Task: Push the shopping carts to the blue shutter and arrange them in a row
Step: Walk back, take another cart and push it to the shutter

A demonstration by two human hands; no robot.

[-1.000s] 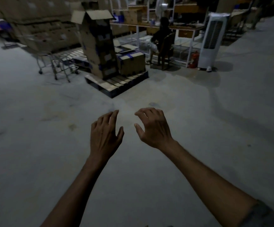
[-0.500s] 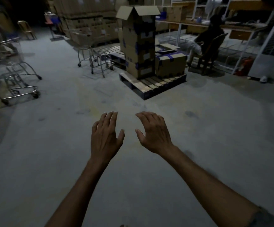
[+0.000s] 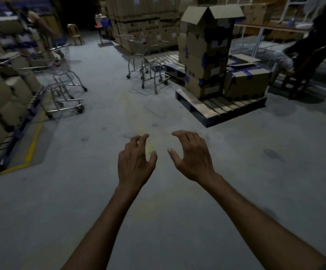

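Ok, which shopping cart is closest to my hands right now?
The front cart on the left, beside the yellow floor line; its wheels sit lower in view than the carts by the pallet.

Four silver wire shopping carts (image 3: 61, 78), two dark wooden slatted pallets (image 3: 212, 109), two other people (image 3: 312, 41), one tall open-topped stack of brown cardboard boxes (image 3: 205, 51)

Brown boxes (image 3: 205, 55) with blue tape, silver carts (image 3: 61, 82), yellow floor line (image 3: 32, 145).

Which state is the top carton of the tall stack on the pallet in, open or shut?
Open: the top carton has its flaps raised and splayed outward; its contents cannot be seen.
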